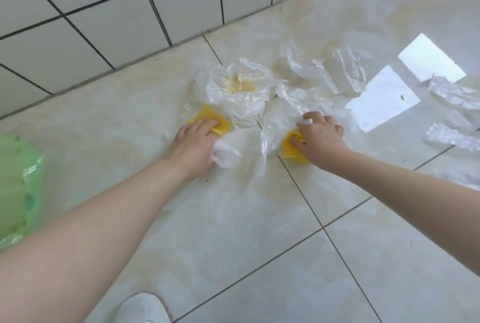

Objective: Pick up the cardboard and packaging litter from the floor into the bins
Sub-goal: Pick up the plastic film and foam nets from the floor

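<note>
White shoe [142, 307] nearest, left hand [193, 141] gripping yellow wrapper [207, 117], right hand [318, 135] gripping clear plastic [278, 125].

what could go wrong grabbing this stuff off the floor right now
1. The clear bags are loose and crumpled around both yellow pieces, so film may slip from the left hand or right hand.
2. More wrappers lie far right and could be missed.
3. The glossy floor may be slippery.
</note>
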